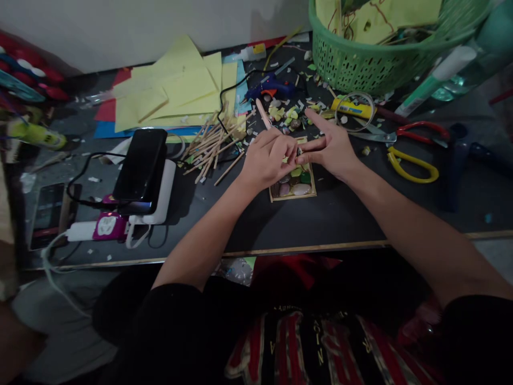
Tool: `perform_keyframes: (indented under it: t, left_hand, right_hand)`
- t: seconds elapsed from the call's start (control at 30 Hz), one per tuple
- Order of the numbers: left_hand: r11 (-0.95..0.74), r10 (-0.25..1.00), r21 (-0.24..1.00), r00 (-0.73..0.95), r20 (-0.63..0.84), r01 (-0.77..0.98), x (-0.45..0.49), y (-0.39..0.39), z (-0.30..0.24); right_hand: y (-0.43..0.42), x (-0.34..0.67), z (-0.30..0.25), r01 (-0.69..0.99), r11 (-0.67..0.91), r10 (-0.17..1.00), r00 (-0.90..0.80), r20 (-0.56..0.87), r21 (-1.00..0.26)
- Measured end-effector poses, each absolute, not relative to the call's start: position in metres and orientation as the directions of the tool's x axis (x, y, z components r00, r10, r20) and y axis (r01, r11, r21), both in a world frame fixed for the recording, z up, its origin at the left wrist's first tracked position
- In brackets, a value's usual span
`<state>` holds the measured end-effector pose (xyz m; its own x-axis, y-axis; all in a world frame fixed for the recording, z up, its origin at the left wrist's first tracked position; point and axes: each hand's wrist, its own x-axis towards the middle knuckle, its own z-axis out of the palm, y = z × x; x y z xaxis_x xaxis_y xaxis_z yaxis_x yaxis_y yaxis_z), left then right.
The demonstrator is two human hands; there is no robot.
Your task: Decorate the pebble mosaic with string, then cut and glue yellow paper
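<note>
My left hand (269, 159) is closed around a thin pinkish stick (263, 113) that points up and away from me. It rests over a small wooden frame (293, 187) filled with coloured pebbles and yellow-green bits. My right hand (329, 147) hovers at the frame's right side. Its thumb and a finger pinch together at the frame's top, touching my left fingers, while its index finger stretches out. What it pinches is too small to name.
A pile of wooden sticks (212, 147) lies left of the frame. Behind are a blue glue gun (269, 89), yellow paper sheets (176, 88) and a green basket (360, 59). Red-handled scissors (417, 131) and yellow-handled scissors (411, 163) lie right; a phone on a power bank (142, 166) left.
</note>
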<state>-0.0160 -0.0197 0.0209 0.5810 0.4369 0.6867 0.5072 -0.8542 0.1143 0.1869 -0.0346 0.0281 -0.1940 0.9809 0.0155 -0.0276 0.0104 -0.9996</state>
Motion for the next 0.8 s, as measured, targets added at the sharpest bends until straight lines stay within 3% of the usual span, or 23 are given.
perform_keyframes:
  t: [0.4, 0.8]
  left_hand:
    - [-0.859, 0.447, 0.168, 0.55, 0.706, 0.483, -0.015, -0.016, 0.017]
    - [-0.843, 0.452, 0.144, 0.536, 0.713, 0.519, -0.015, -0.015, 0.013]
  right_hand:
    - [-0.034, 0.181, 0.028, -0.047, -0.06, 0.979, -0.198, -0.05, -0.997]
    - [-0.031, 0.18, 0.014, -0.087, -0.05, 0.977, -0.213, -0.031, -0.995]
